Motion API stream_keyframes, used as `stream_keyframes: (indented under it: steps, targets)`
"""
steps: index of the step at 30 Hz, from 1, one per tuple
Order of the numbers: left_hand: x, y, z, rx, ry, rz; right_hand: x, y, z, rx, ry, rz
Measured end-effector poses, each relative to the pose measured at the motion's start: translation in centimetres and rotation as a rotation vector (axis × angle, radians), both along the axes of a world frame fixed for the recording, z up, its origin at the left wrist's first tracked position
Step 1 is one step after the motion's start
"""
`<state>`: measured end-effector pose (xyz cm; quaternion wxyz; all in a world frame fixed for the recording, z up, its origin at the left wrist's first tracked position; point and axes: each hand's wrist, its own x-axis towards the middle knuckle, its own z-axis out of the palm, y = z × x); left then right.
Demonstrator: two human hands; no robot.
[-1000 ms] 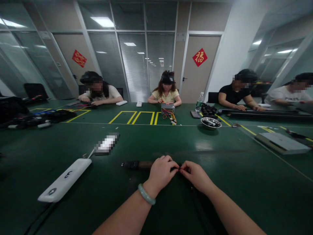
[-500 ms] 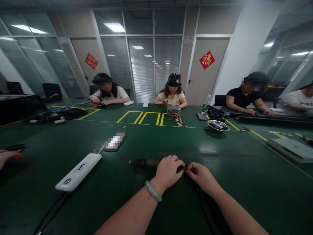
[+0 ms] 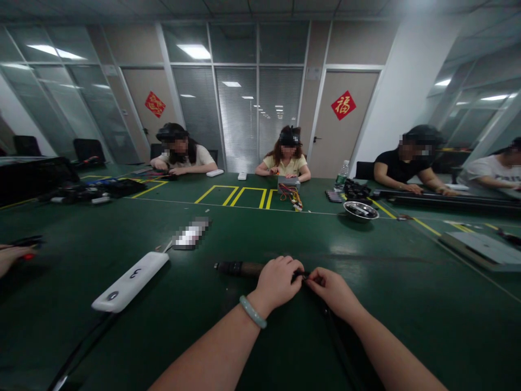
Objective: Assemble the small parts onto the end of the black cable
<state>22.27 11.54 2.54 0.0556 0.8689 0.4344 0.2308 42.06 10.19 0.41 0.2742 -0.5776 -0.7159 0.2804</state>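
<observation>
My left hand (image 3: 278,281), with a pale green bangle on its wrist, is closed over a long dark rod-shaped tool (image 3: 238,268) that lies flat on the green table (image 3: 407,293). My right hand (image 3: 331,289) meets it fingertip to fingertip and pinches a small dark part at the tool's right end. What exactly the right fingers hold is too small to name. A dark cable (image 3: 340,347) runs from there back toward me under my right forearm.
A white power bank (image 3: 131,281) with a cable lies to the left, a blurred card (image 3: 190,234) beyond it. A metal bowl (image 3: 360,210), water bottle (image 3: 341,176) and a wired grey box (image 3: 288,183) stand farther off. Several people work across the table; another person's hand (image 3: 11,255) shows at the left edge.
The view has swung slightly left and up, bringing a hand at the left edge into sight. My two hands stay together on the tool, hardly moved.
</observation>
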Motion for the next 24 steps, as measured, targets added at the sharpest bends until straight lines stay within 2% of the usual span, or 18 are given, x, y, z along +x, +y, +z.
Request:
stream_keyframes:
  steps: [24]
  targets:
    - [-0.07, 0.07, 0.13, -0.019, 0.001, -0.014, -0.1, -0.25, 0.63, -0.026, -0.005, 0.004]
